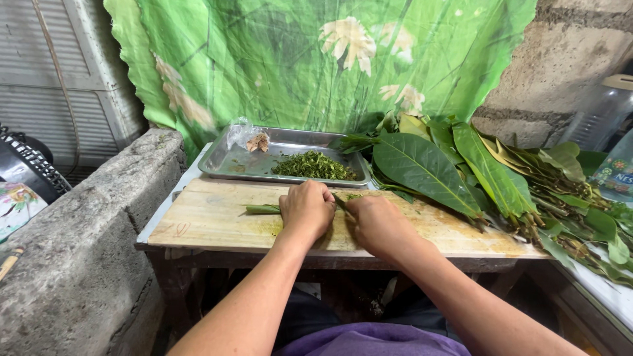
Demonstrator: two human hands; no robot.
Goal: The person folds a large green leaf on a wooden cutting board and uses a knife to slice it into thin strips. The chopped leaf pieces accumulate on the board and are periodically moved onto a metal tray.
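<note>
My left hand [307,209] presses down on a tight roll of green leaves [262,209] that lies across a wooden cutting board [211,221]; one end of the roll sticks out to the left of the hand. My right hand [379,224] is closed right beside it, at the other end of the roll, and seems to grip a knife whose blade is mostly hidden between the two hands. Behind the board stands a metal tray [231,161] holding a heap of finely chopped leaves [313,166].
A pile of large green leaves [422,165] and leafy stems covers the right side of the table. A small plastic bag [247,137] lies in the tray's corner. A concrete ledge [79,250] runs along the left, with a fan [26,168] beyond. Green floral cloth [316,59] hangs behind.
</note>
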